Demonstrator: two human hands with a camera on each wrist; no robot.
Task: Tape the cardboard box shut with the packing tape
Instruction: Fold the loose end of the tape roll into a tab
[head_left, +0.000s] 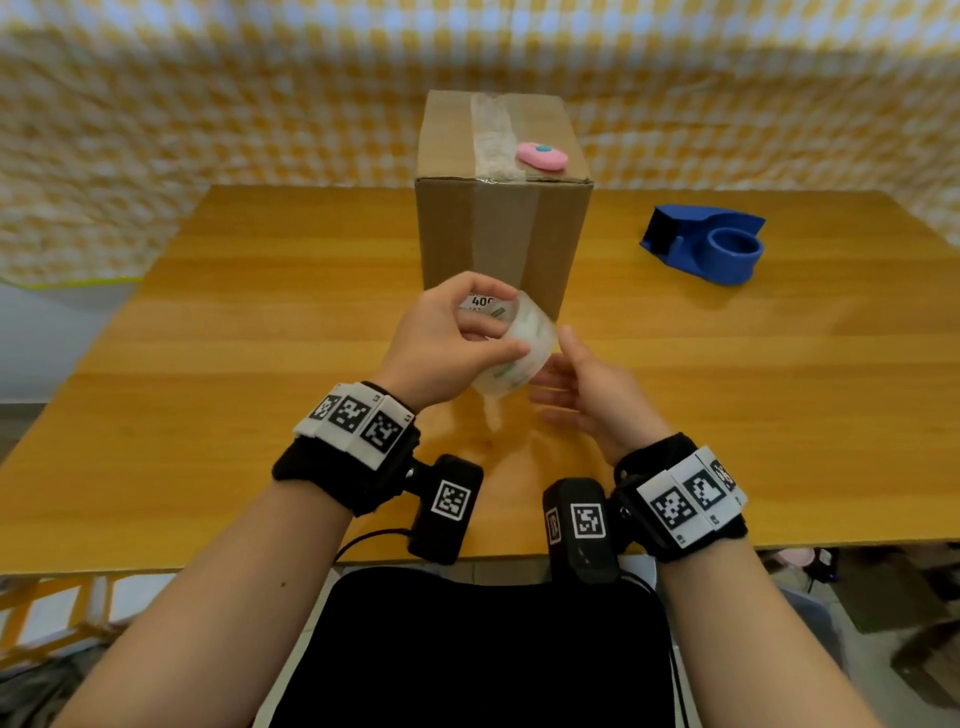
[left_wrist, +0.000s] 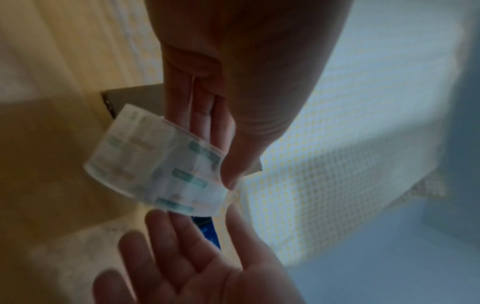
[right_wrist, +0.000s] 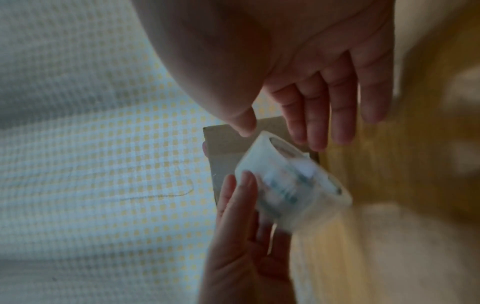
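A tall cardboard box (head_left: 498, 228) stands on the wooden table (head_left: 249, 322), with clear tape running along its top seam. My left hand (head_left: 488, 327) grips a roll of clear packing tape (head_left: 519, 353) in front of the box, fingers through the core and thumb on the outside. My right hand (head_left: 558, 369) lies open right next to the roll, fingers straight, palm toward it. The left wrist view shows the roll (left_wrist: 155, 162) above my right palm (left_wrist: 197, 259). In the blurred right wrist view the roll (right_wrist: 291, 185) sits under my straight right fingers (right_wrist: 319, 115); contact is unclear.
A blue tape dispenser (head_left: 706, 244) with no roll in it lies on the table to the right of the box. A pink oval object (head_left: 541, 156) rests on the box top. Yellow checked cloth (head_left: 208, 104) hangs behind the table.
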